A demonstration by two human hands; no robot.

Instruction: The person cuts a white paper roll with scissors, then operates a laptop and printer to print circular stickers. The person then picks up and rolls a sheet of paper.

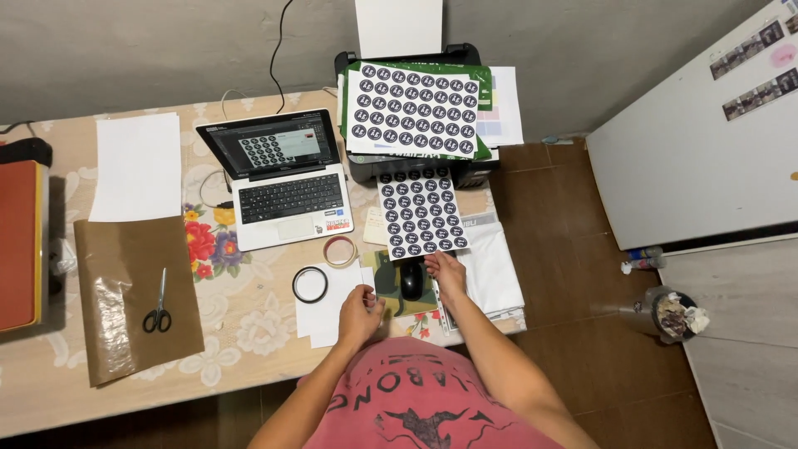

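A printed sheet [421, 211] of dark round stickers hangs out of the black printer [465, 173] at the table's right end. My right hand [445, 271] pinches the sheet's near edge. My left hand [360, 312] rests on white paper [328, 314] beside a camouflage mouse pad [384, 276] with a black mouse [411, 281]; its fingers are curled, and I cannot tell if it holds anything. Another finished sticker sheet [413, 110] lies on top of the printer.
An open laptop [283, 179] sits left of the printer. Two tape rolls [310, 284] lie near my left hand. Scissors [158, 309] rest on brown paper [137, 291]; a blank white sheet [137, 166] lies behind. A white door [698, 158] stands right.
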